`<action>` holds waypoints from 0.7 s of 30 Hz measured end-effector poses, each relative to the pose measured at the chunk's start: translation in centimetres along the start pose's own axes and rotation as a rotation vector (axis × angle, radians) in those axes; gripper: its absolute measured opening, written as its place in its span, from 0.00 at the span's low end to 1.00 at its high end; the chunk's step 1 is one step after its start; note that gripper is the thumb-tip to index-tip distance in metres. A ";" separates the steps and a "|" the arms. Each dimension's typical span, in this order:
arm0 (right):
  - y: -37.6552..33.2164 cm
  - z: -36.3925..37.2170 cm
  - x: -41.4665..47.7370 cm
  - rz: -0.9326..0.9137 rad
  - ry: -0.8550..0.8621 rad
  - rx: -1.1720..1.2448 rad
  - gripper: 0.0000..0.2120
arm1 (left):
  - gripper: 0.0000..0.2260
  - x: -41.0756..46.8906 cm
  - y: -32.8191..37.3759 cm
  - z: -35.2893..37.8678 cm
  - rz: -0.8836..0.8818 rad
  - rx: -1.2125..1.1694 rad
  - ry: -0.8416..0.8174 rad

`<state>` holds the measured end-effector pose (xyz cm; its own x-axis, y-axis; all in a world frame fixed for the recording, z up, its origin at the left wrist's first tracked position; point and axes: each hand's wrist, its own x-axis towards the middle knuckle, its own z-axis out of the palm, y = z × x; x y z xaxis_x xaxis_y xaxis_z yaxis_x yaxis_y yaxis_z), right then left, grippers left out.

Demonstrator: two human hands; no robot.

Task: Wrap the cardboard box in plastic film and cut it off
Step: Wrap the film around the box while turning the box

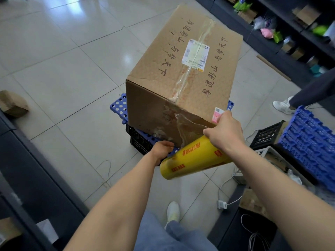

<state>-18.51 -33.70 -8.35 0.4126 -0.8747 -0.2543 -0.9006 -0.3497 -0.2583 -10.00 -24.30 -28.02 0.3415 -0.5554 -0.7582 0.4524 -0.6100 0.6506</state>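
A large brown cardboard box [183,69] with handwritten black characters and a white label stands on a blue perforated board [118,107] over a black crate [139,142]. A yellow roll of plastic film [192,158] is held low against the box's near face. A clear sheet of film [188,127] stretches from the roll up across that face. My left hand [161,151] grips the roll's left end from underneath. My right hand [224,131] clasps the roll's right end, close to the box's near right corner.
Dark shelving [290,33] with small goods lines the back right. Blue pallets [308,142] and a black crate [266,134] stand at right, beside another person's white shoe [282,105]. A small cardboard box [12,104] lies at left. A white charger and cable [222,203] lie on the tiles.
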 end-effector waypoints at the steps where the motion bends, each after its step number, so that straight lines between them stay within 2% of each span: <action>1: 0.0 0.0 0.0 -0.004 -0.003 -0.008 0.21 | 0.14 0.5 0.1 0.1 0.024 0.021 -0.025; 8: 0.2 -0.2 0.0 -0.018 -0.030 -0.045 0.21 | 0.17 3.0 0.4 0.3 0.059 0.251 -0.225; 13: 0.1 -0.2 0.0 -0.013 -0.023 -0.062 0.22 | 0.16 4.3 0.2 0.9 0.070 0.270 -0.325; 16: 0.1 -0.2 -0.1 -0.008 -0.031 -0.064 0.21 | 0.10 4.7 -0.3 0.8 0.102 0.244 -0.292; 21: -0.1 -0.2 -0.2 -0.016 -0.020 -0.064 0.21 | 0.11 5.0 -1.2 -0.6 0.137 0.057 -0.100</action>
<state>-18.56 -33.56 -8.09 0.4291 -0.8621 -0.2694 -0.9004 -0.3848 -0.2029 -8.33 -25.98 -32.66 0.3120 -0.6872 -0.6561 0.3586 -0.5543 0.7511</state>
